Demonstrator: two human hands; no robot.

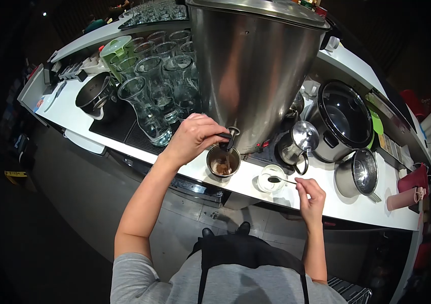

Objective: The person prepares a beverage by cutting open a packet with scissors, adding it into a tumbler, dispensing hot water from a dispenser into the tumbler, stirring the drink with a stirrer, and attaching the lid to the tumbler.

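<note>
My left hand (195,139) pinches the black tap handle (227,141) low on the front of a tall steel urn (248,66). Beneath the tap stands a round metal cup (213,164) with brown and whitish contents, and a thin stream seems to run into it. In my right hand (310,194) is the thin handle of a spoon (282,180), its dark bowl over a small white container (265,184) at the counter's front edge.
Glass carafes (149,101) crowd the counter left of the urn, beside a dark pot (94,96). On the right are a steel teapot (290,149), a large black-rimmed cooker (344,114), a steel pot (354,175) and a pink cup (402,200).
</note>
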